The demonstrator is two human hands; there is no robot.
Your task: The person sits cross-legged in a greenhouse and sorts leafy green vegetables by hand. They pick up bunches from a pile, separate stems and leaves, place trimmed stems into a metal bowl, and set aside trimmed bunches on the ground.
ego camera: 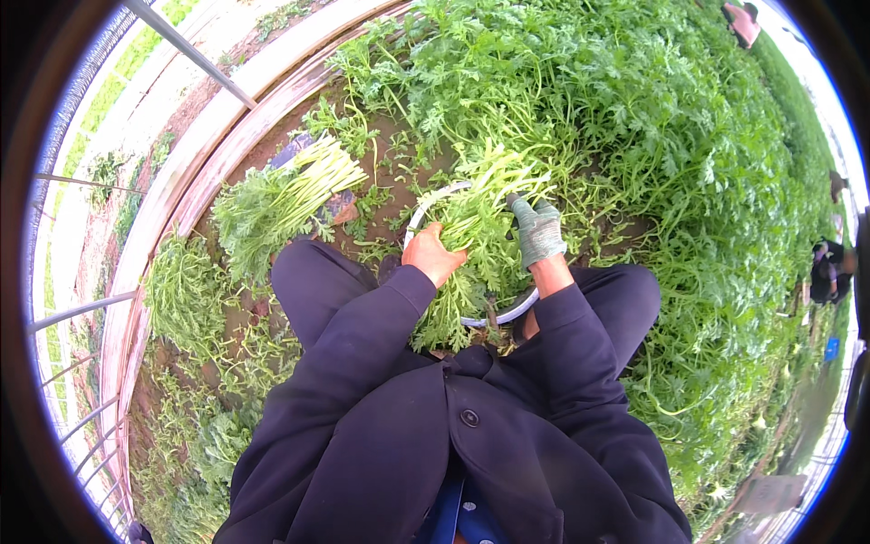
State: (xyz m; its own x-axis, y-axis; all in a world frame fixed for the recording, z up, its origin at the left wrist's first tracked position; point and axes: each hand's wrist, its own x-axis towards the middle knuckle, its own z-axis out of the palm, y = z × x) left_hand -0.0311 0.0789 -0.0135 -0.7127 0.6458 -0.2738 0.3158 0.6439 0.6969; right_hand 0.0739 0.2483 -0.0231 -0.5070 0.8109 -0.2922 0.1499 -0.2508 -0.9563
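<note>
My bare left hand (433,254) grips a bunch of leafy greens (476,234) with pale cut stems, its thumb lying across them. On the right side of the same bunch is my right hand (537,228) in a green-grey glove, its fingers at the stems; whether they close on any is hard to tell. Beneath both hands a round container with a white rim (506,317) stands between my knees, its inside mostly hidden by leaves. To the left, a neat bundle of cut greens (292,197) lies with its pale stems pointing up and right.
Dense uncut greens (612,115) grow ahead and to the right. Loose greens (187,296) lie at the left, beside a curved plastic sheet edge (197,183) and metal poles (194,54). Other people (830,270) are at the far right, near a blue object (831,349).
</note>
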